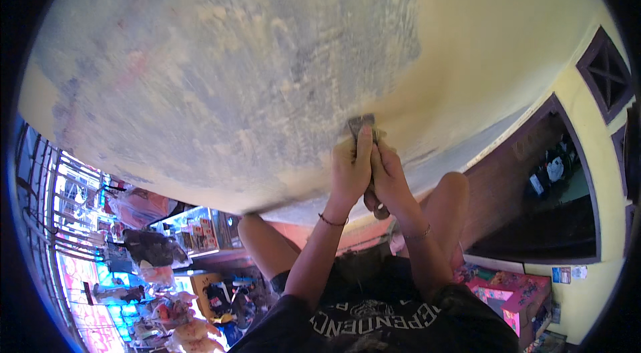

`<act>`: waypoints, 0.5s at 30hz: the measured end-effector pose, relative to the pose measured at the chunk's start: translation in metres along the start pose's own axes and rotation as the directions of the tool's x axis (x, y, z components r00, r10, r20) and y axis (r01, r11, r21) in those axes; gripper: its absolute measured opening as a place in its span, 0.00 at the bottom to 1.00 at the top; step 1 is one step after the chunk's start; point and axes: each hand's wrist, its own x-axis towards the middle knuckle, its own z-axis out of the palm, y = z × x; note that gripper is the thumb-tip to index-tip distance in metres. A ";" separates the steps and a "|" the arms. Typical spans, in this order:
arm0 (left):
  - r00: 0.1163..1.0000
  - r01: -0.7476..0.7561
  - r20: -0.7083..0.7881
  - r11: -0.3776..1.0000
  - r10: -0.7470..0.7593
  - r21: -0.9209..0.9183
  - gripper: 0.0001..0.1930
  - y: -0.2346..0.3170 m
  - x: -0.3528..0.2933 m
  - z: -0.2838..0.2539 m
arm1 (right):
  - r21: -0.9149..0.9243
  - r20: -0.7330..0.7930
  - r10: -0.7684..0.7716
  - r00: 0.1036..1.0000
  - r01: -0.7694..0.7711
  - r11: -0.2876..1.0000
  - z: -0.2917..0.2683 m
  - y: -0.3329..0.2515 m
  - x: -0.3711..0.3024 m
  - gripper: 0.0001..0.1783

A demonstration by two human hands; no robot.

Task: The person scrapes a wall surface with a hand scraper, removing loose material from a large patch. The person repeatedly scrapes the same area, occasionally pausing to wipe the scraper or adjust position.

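Black shirt with pale lettering fills the bottom edge, and from its sleeves both forearms rise toward the middle, slanting inward until the hands meet. Left hand and right hand are pressed together, elbows bent and set apart, wrists nearly straight. A thin bracelet rings the left wrist and another band the right.

Both hands are closed around one scraper, fingers wrapped in from either side. The left thumb lies straight along it, pointing toward the blade. That blade sticks out just beyond the fingertips, its edge seemingly against the surface; the rounded handle end shows below the palms, between the wrists. How the fingers interlock behind the handle is hidden.

Around the blade, rough grey patches border smooth cream paint, the cream lying mostly to the right. Bare knees show on either side of the forearms. Far left, bags hang near a metal grille; on the right stands a dark-framed opening.
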 end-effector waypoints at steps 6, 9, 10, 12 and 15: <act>1.000 0.006 -0.005 0.996 -0.006 0.090 0.25 -0.005 0.004 -0.003 | -0.009 -0.002 -0.049 0.999 0.049 0.999 -0.001 0.009 0.005 0.15; 0.999 0.022 0.045 0.997 -0.025 0.071 0.25 0.001 0.002 -0.003 | 0.051 -0.003 -0.075 0.997 0.075 0.996 -0.003 0.009 0.006 0.16; 0.999 0.025 0.046 0.999 -0.027 0.045 0.25 0.003 0.002 -0.001 | 0.037 0.019 -0.041 0.999 0.040 0.999 -0.003 0.008 0.006 0.16; 0.999 0.024 0.023 1.000 -0.025 0.011 0.24 0.004 0.003 0.000 | 0.012 -0.007 0.015 1.000 -0.015 1.000 -0.004 0.004 0.006 0.16; 0.994 -0.106 -0.015 0.986 0.108 0.126 0.23 0.002 0.011 -0.002 | 0.009 0.019 -0.035 0.999 0.035 0.999 -0.005 -0.004 0.006 0.16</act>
